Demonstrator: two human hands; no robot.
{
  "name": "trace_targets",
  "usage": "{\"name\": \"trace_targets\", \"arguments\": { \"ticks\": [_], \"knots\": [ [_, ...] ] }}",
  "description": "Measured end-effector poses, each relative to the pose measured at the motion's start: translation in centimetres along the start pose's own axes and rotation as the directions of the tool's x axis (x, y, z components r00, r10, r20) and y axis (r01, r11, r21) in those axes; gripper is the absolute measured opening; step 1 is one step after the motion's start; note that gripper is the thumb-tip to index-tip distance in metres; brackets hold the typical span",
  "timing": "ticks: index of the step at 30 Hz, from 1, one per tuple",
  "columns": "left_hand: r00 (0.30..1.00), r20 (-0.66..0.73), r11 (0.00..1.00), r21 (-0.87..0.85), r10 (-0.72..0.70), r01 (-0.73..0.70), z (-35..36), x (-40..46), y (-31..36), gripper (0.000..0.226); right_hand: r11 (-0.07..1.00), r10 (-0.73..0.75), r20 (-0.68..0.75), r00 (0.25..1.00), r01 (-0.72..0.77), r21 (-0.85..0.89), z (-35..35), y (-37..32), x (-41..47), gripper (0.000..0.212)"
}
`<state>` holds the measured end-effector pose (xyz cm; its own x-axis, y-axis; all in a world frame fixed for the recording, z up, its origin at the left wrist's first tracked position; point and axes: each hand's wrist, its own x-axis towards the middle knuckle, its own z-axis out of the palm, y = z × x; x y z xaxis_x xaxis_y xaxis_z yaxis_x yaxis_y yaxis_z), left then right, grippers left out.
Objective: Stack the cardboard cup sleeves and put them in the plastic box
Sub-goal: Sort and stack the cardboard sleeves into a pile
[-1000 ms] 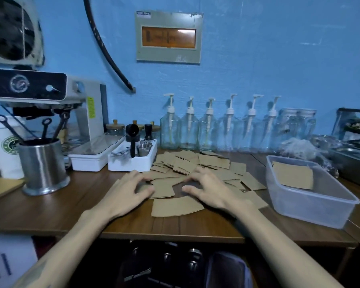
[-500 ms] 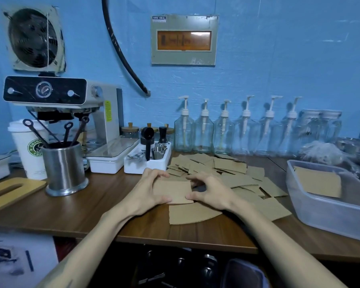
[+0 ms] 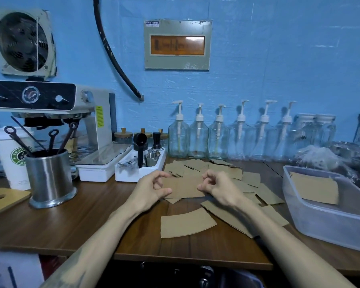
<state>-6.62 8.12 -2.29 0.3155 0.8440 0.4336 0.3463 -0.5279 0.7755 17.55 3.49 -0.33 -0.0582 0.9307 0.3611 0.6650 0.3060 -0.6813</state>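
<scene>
Several flat brown cardboard cup sleeves (image 3: pixel 220 171) lie scattered on the wooden counter (image 3: pixel 71 221). My left hand (image 3: pixel 149 191) and my right hand (image 3: pixel 218 188) pinch the two ends of a small stack of sleeves (image 3: pixel 183 187), held just above the counter. One loose sleeve (image 3: pixel 187 224) lies nearer to me, below the held stack. The clear plastic box (image 3: pixel 324 223) sits at the right with a stack of sleeves (image 3: pixel 314 190) inside it.
A white tool tray (image 3: pixel 141 171) and an espresso machine (image 3: pixel 56 113) stand to the left. A steel cup (image 3: pixel 50 177) of utensils and a paper cup (image 3: pixel 10 156) are further left. Glass pump bottles (image 3: pixel 220 138) line the blue wall.
My hands went from lying flat on the spread sleeves to pinching a gathered stack by both ends and lifting it slightly. The view shifted left and tilted up.
</scene>
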Motion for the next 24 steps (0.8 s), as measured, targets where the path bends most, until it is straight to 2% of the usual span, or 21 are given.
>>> {"name": "trace_targets", "arguments": {
  "ticks": [3,6,10,12,15,18,22,24],
  "knots": [
    [1.0,-0.005,0.999,0.044,-0.026,0.027,-0.3,0.0,-0.7,0.036,0.998,0.021,0.001,1.0,-0.02,-0.062,0.0,1.3,-0.1,0.018],
    [0.999,-0.026,0.996,0.086,-0.028,0.03,-0.9,-0.4,-0.7,0.041,0.999,0.01,-0.023,1.0,-0.011,-0.052,0.2,1.7,-0.2,0.019],
    [0.997,-0.063,0.992,0.123,0.033,-0.026,-1.0,-1.9,0.5,0.02,0.999,0.003,-0.041,0.999,-0.005,-0.033,0.2,1.8,-0.4,0.02],
    [0.999,-0.001,0.989,0.143,0.047,-0.046,-0.8,-2.9,1.2,0.02,1.0,-0.003,-0.044,0.999,0.002,-0.028,0.0,1.8,-0.4,0.019],
    [0.98,0.199,0.977,0.206,0.002,-0.044,-0.6,-4.3,2.0,0.042,1.0,-0.018,-0.05,0.999,0.017,-0.009,-0.1,1.7,-0.6,0.018],
    [0.929,0.37,0.943,0.314,-0.013,-0.112,-0.7,-5.4,2.5,0.061,0.999,-0.031,-0.041,0.999,0.031,-0.014,-0.3,1.7,-0.9,0.019],
    [0.9,0.434,0.906,0.397,-0.043,-0.148,-0.9,-6.4,2.9,0.072,0.999,-0.032,-0.038,0.999,0.032,-0.014,-0.3,1.8,-0.8,0.019],
    [0.897,0.44,0.909,0.39,-0.046,-0.145,-1.0,-6.6,3.2,0.063,1.0,-0.028,-0.031,0.999,0.028,-0.01,-0.3,1.7,-0.8,0.019]
  ]
}}
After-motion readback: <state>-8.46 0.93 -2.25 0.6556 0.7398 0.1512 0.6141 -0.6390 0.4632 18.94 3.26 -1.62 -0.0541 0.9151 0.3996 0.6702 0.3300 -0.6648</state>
